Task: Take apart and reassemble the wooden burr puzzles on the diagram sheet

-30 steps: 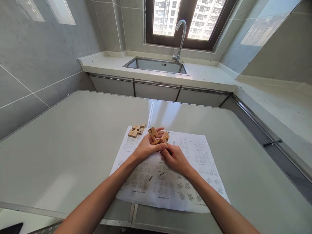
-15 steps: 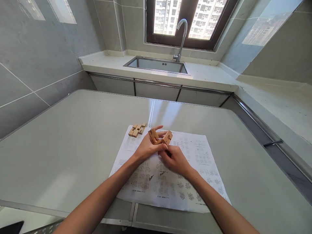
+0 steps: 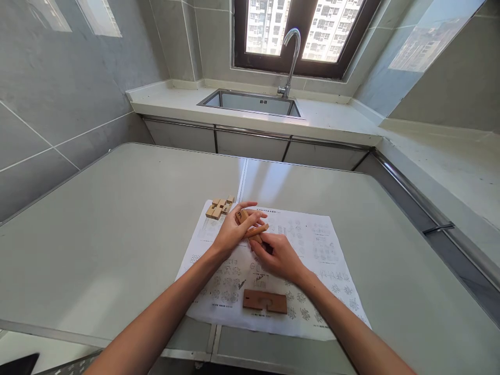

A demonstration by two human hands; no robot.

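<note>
Above a printed paper sheet [image 3: 312,250], my left hand [image 3: 234,229] is wrapped round wooden puzzle pieces [image 3: 257,230], one of them bearing a dark mark. My right hand [image 3: 279,252] pinches the lower end of the same pieces, its fingertips partly hidden. On the sheet near its front edge lies a flat reddish-brown wooden piece [image 3: 264,301] with a notch in its front side. A small group of light wooden blocks [image 3: 217,209] rests at the sheet's back left corner, beyond my left hand.
The sheet lies on a large pale table [image 3: 97,224] with a seam down its middle. Behind it are a counter [image 3: 328,117], a sink [image 3: 250,103], a tap [image 3: 292,57] and a window. Tiled walls stand on both sides.
A notched reddish-brown piece now lies on the front of the sheet, where only paper showed before. My left fingers have folded over the held pieces, which sit at a different angle.
</note>
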